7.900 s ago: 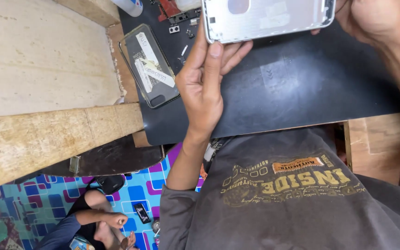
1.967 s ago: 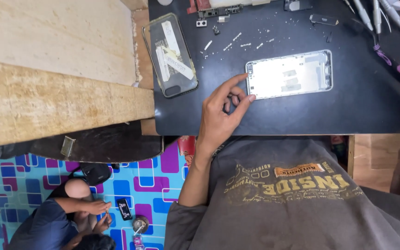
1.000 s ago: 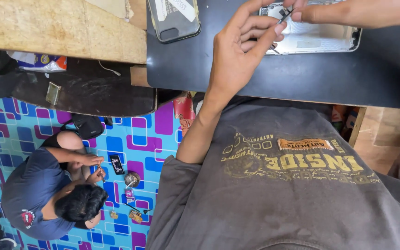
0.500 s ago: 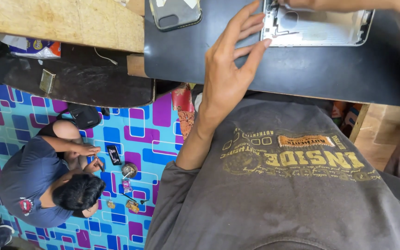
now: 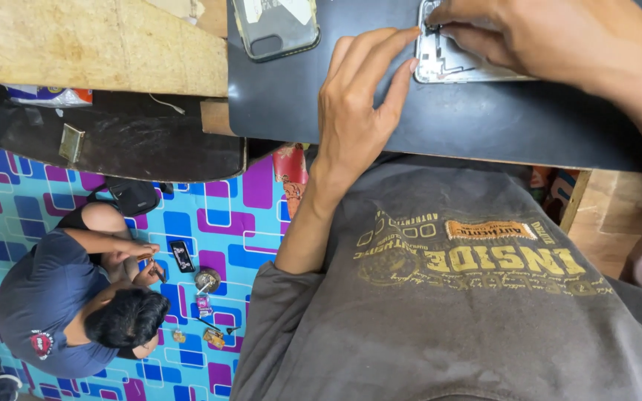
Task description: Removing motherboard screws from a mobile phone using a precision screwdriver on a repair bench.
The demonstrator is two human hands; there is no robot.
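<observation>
- Phone housing [image 5: 458, 65]: silvery metal shell, flat on smooth black mat [image 5: 440, 122], top edge of view.
- Left hand [image 5: 354, 111]: fingers outstretched, fingertips pressing housing's left edge, gripping nothing.
- Right hand [image 5: 551, 41]: fingertips pinched at housing's upper corner; anything between them too small to tell.
- Clear phone case [image 5: 275, 26]: glossy, lying left of housing.

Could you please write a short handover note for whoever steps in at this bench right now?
Left hand: open, fingers spread, fingertips steadying the left edge of the opened phone housing.
Right hand: fingertips pinched inside the housing's top corner; whether they hold a small part is hidden.
Things: the housing lies open side up on the black work mat. A second phone in a clear case lies on the mat to the left.
Done: the housing is open, with its inside exposed.
Left: the work in that top corner is under way; nothing shows it finished.
Nearby: another person sits on the patterned floor with their own small parts.
</observation>
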